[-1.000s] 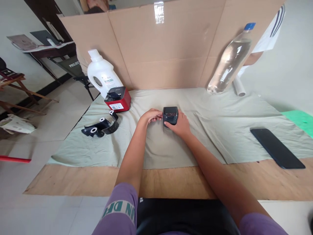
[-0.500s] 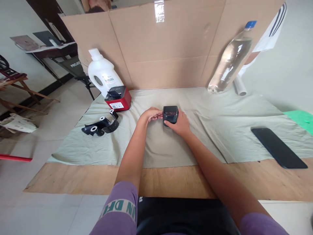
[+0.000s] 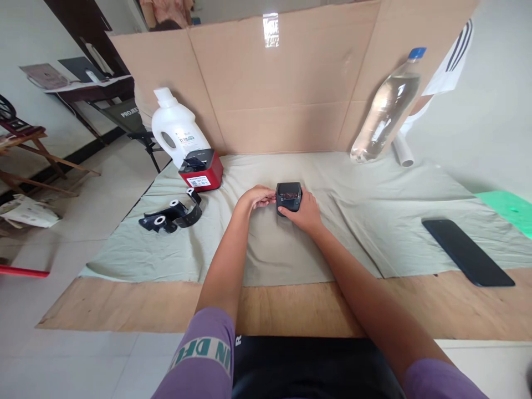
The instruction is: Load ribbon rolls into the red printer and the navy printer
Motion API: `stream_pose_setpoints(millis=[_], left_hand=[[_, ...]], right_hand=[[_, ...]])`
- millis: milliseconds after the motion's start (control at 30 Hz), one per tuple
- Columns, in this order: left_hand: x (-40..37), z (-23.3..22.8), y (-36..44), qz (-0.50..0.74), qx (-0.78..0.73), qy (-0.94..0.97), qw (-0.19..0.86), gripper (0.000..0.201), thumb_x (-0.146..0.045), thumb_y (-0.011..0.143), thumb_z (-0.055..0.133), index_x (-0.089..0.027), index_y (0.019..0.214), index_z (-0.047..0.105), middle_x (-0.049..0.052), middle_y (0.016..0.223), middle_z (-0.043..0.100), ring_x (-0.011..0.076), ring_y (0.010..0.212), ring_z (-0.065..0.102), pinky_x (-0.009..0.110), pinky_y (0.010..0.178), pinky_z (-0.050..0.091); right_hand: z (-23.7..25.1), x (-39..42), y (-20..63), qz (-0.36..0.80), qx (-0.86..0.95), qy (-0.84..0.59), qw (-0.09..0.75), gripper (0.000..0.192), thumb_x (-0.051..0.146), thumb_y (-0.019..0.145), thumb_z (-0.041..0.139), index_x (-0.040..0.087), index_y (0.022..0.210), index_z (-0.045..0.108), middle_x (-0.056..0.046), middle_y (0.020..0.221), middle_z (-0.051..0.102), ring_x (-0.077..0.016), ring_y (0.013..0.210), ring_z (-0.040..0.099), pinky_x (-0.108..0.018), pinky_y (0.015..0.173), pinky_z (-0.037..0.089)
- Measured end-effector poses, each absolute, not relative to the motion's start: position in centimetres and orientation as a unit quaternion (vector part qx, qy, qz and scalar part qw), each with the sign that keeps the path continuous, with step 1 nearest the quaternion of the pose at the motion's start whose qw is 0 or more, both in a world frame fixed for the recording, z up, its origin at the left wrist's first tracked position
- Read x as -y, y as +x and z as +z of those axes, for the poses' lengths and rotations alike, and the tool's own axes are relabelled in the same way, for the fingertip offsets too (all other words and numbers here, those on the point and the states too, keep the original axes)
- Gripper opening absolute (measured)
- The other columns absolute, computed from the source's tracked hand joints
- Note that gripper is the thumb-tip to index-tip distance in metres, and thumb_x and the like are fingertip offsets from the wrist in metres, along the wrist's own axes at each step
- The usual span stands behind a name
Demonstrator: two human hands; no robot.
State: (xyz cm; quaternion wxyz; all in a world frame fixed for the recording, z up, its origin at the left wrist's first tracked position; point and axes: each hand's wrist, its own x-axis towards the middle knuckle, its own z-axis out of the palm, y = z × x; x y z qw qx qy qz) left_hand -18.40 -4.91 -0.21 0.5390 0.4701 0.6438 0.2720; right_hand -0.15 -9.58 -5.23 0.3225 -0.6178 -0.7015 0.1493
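Both hands (image 3: 306, 211) on small black device (image 3: 289, 196) (right grip firm)

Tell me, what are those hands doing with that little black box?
A person holds the little black box on the pale cloth. The right hand has it in its grip, and the left hand pinches at its left edge. A red box and white jug stand to the left, with black strips near them. A clear bottle and a dark phone are on the right.
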Motion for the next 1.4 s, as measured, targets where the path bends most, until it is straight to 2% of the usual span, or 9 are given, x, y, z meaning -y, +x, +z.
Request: stream_pose_setpoints(millis=[433, 567, 700, 833, 1000, 1100, 1233, 1267, 1400], left_hand=[[5.0, -0.3, -18.5, 0.27, -0.635, 0.473, 0.547, 0.03, -0.04, 0.068, 0.084, -0.017, 0.078, 0.068, 0.005, 0.067, 0.071, 0.0124, 0.065, 0.069, 0.014, 0.052, 0.048], [4.9, -0.4, -18.6, 0.268, -0.639, 0.474, 0.543, 0.025, -0.037, 0.071, 0.08, -0.016, 0.076, 0.066, 0.005, 0.066, 0.069, 0.0105, 0.057, 0.064, 0.014, 0.045, 0.041], [4.7, -0.1, -18.8, 0.263, -0.648, 0.478, 0.531, 0.016, -0.03, 0.073, 0.073, -0.017, 0.069, 0.065, 0.002, 0.057, 0.062, 0.0074, 0.045, 0.049, 0.016, 0.038, 0.027], [4.7, 0.9, -18.9, 0.253, -0.652, 0.492, 0.519, 0.016, -0.025, 0.07, 0.071, -0.016, 0.061, 0.062, -0.001, 0.051, 0.053, 0.0059, 0.04, 0.035, 0.02, 0.038, 0.019], [5.1, 2.3, -18.6, 0.257, -0.632, 0.514, 0.52, 0.014, -0.02, 0.068, 0.071, -0.016, 0.059, 0.062, 0.001, 0.059, 0.059, 0.0064, 0.046, 0.038, 0.022, 0.041, 0.018], [5.3, 2.6, -18.5, 0.256, -0.625, 0.515, 0.527, 0.015, -0.023, 0.069, 0.071, -0.016, 0.06, 0.061, 0.001, 0.058, 0.056, 0.0065, 0.046, 0.036, 0.022, 0.042, 0.017], [5.3, 2.7, -18.4, 0.265, -0.624, 0.514, 0.525, 0.008, -0.023, 0.071, 0.067, -0.016, 0.073, 0.067, -0.003, 0.054, 0.045, 0.0057, 0.043, 0.028, 0.022, 0.041, 0.013], [5.3, 2.7, -18.4, 0.273, -0.621, 0.514, 0.525, 0.012, -0.022, 0.07, 0.066, -0.015, 0.08, 0.07, -0.004, 0.053, 0.044, 0.0055, 0.042, 0.027, 0.022, 0.041, 0.012], [5.6, 2.7, -17.9, 0.305, -0.605, 0.508, 0.533, 0.051, -0.018, 0.066, 0.061, -0.016, 0.116, 0.071, -0.007, 0.053, 0.042, 0.0055, 0.041, 0.026, 0.021, 0.041, 0.014]], right_hand=[[-5.3, 9.6, -0.1, 0.137, 0.702, -0.618, 0.326, 0.094, 0.062, 0.07, 0.072, 0.015, 0.144, 0.038, -0.02, 0.139, 0.055, -0.039, 0.131, 0.05, -0.053, 0.106, 0.039], [-5.3, 9.6, 0.0, 0.137, 0.703, -0.615, 0.329, 0.092, 0.061, 0.071, 0.072, 0.015, 0.144, 0.039, -0.019, 0.138, 0.056, -0.0377, 0.13, 0.05, -0.051, 0.106, 0.039], [-5.3, 9.6, 0.1, 0.142, 0.704, -0.611, 0.333, 0.092, 0.063, 0.071, 0.073, 0.016, 0.143, 0.04, -0.019, 0.136, 0.057, -0.0375, 0.128, 0.051, -0.051, 0.105, 0.041], [-5.4, 9.5, 0.2, 0.14, 0.706, -0.607, 0.337, 0.09, 0.063, 0.071, 0.072, 0.017, 0.141, 0.041, -0.019, 0.134, 0.057, -0.0373, 0.127, 0.052, -0.051, 0.103, 0.041], [-5.6, 9.4, 0.1, 0.138, 0.707, -0.606, 0.338, 0.091, 0.064, 0.071, 0.071, 0.016, 0.142, 0.04, -0.019, 0.135, 0.056, -0.0374, 0.127, 0.051, -0.05, 0.103, 0.04], [-5.6, 9.4, 0.1, 0.139, 0.705, -0.608, 0.337, 0.093, 0.065, 0.071, 0.07, 0.015, 0.142, 0.039, -0.019, 0.135, 0.056, -0.0374, 0.127, 0.051, -0.05, 0.104, 0.04], [-5.5, 9.4, 0.1, 0.147, 0.704, -0.608, 0.336, 0.093, 0.065, 0.07, 0.071, 0.015, 0.142, 0.039, -0.019, 0.135, 0.057, -0.0376, 0.127, 0.051, -0.051, 0.104, 0.04], [-5.4, 9.5, 0.1, 0.148, 0.703, -0.609, 0.336, 0.094, 0.065, 0.07, 0.071, 0.015, 0.143, 0.039, -0.019, 0.135, 0.057, -0.0379, 0.127, 0.051, -0.051, 0.104, 0.04], [-5.3, 9.4, 0.2, 0.151, 0.705, -0.607, 0.333, 0.095, 0.067, 0.069, 0.071, 0.016, 0.143, 0.039, -0.02, 0.134, 0.057, -0.0392, 0.127, 0.051, -0.052, 0.102, 0.04]])
